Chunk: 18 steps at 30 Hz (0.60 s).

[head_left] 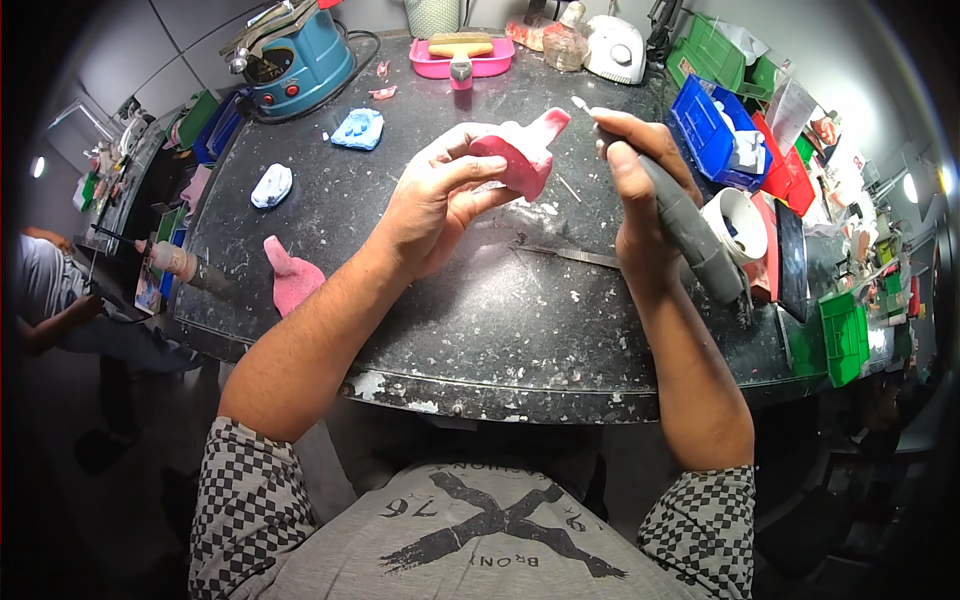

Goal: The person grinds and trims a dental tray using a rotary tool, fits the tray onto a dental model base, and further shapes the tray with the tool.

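My left hand [450,190] grips a pink moulded piece [520,170] with an upright tab, its thumb across the face. My right hand [645,200] is closed around a grey rotary handpiece [690,230], whose small pale bit [580,104] points up-left, just right of the pink tab and apart from it. A thin metal tool [585,257] lies on the dark, speckled bench [440,350] below my hands, with a short thin rod [568,189] above it. A second pink piece [290,282] lies left of my left forearm. Two pale blue-white lumps [355,129] [271,186] sit at the left.
A blue machine [298,70] and pink tray [435,62] stand at the back. Blue [710,140], red and green bins, a white cup [735,225] and a dark flat device [792,263] crowd the right. A co-worker [55,290] stands at the far left.
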Each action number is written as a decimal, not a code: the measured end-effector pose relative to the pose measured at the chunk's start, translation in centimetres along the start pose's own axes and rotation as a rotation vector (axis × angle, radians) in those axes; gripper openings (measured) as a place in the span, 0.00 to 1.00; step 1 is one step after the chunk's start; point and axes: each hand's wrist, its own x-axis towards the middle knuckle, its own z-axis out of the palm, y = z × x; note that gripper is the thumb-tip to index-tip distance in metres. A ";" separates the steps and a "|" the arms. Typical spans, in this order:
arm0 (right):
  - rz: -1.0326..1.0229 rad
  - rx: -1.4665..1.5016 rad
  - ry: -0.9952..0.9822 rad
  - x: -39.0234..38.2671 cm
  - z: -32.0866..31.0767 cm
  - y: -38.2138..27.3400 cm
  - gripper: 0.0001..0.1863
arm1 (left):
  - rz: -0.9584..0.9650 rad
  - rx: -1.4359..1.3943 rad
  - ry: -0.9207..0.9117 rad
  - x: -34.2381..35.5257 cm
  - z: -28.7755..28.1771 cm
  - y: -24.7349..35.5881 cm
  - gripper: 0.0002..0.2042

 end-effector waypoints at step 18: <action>-0.236 0.023 -0.105 -0.5 1.2 1.9 0.12 | -0.001 0.010 0.006 -0.1 0.0 -0.1 0.13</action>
